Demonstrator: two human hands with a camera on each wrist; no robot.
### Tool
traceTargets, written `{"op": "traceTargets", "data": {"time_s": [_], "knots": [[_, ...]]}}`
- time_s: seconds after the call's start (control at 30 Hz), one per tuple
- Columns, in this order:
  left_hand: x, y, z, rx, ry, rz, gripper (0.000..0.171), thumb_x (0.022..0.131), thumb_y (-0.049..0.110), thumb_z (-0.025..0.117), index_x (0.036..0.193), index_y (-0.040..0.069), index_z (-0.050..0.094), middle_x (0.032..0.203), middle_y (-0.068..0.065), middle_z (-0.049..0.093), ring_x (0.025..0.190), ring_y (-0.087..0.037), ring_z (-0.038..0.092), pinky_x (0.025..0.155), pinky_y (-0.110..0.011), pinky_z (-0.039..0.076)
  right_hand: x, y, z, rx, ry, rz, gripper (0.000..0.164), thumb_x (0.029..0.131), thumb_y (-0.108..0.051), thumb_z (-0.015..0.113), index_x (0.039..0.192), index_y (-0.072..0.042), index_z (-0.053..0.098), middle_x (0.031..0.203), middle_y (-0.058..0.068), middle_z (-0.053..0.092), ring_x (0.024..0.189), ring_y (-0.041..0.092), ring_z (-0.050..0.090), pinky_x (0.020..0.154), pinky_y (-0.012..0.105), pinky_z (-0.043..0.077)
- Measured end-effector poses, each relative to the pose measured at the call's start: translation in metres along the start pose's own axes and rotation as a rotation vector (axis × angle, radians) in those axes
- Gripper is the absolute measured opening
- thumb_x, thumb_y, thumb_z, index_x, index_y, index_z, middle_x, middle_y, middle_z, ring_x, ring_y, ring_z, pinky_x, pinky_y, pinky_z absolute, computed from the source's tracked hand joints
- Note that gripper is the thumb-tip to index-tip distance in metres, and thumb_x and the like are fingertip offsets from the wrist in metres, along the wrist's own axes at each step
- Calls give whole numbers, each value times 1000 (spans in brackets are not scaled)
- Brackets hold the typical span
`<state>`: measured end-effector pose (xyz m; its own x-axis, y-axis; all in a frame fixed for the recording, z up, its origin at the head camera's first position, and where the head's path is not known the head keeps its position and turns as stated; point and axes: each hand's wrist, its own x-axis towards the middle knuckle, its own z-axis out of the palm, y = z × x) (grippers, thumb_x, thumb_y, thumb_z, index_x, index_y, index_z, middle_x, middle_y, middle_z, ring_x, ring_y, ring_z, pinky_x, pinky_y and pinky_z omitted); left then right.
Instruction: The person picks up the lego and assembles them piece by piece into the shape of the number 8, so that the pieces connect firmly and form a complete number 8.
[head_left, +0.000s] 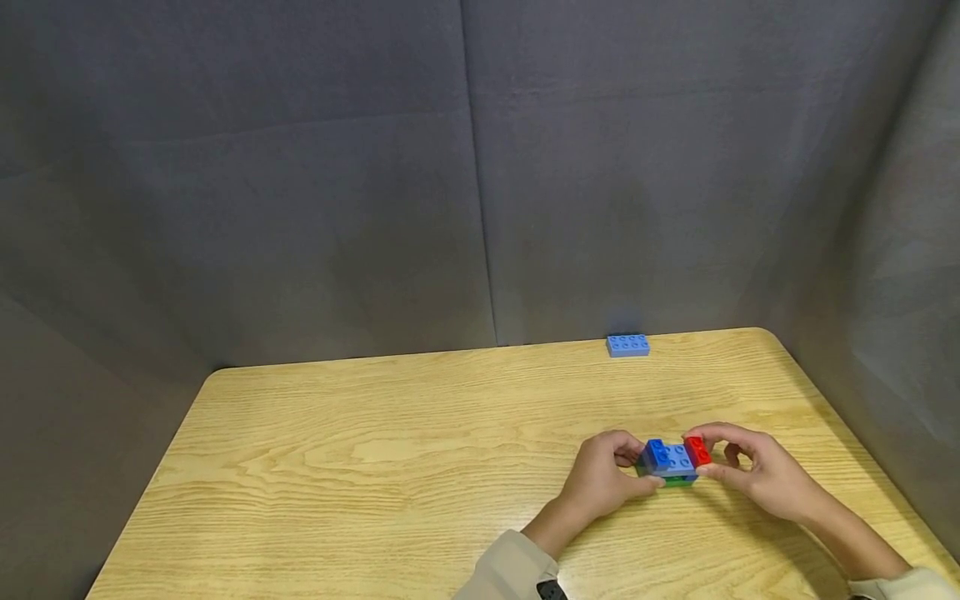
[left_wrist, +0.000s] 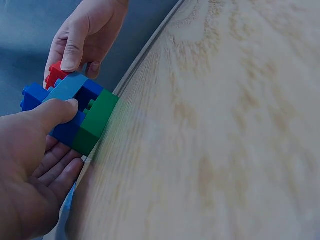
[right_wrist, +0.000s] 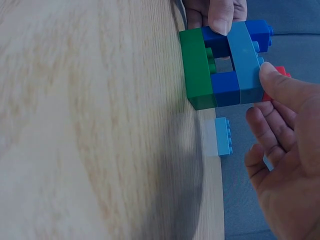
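Observation:
A small stack of toy building bricks stands on the table near its right side. Its base is a green brick (right_wrist: 195,70), with a dark blue brick (right_wrist: 226,89) at each end and a gap between them. A light blue brick (right_wrist: 246,65) bridges these two. On top, another dark blue brick (head_left: 657,454) sits at the left end. My left hand (head_left: 602,477) holds the stack's left end between thumb and fingers. At the right end, my right hand (head_left: 767,477) pinches a red brick (head_left: 698,451) on top, its thumb at the light blue brick's edge.
Another light blue brick (head_left: 628,346) lies by the table's back edge, studs up. The wooden table (head_left: 337,483) is bounded by grey curtains (head_left: 300,208) behind and at both sides.

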<state>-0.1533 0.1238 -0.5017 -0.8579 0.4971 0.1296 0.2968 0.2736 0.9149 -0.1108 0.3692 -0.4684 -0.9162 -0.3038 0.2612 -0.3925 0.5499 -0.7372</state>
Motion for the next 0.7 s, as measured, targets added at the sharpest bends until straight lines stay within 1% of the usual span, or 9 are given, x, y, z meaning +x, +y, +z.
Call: {"op": "traceTargets", "data": {"time_s": [0.37, 0.7], "knots": [[-1, 1, 0, -12, 5, -16, 30, 79, 15, 90, 102, 8, 73, 95, 10, 67, 86, 3, 61, 79, -13, 53, 0, 1, 0, 4, -5, 17, 35, 87, 2, 76, 121, -3, 68, 104, -7, 65, 67, 14, 49, 50, 28, 37], [-1, 1, 1, -8, 10, -8, 31, 79, 15, 90, 103, 7, 72, 97, 9, 68, 87, 2, 61, 80, -13, 52, 0, 0, 0, 16, -15, 20, 35, 89, 1, 75, 122, -4, 68, 105, -6, 66, 67, 14, 48, 50, 28, 38]]}}
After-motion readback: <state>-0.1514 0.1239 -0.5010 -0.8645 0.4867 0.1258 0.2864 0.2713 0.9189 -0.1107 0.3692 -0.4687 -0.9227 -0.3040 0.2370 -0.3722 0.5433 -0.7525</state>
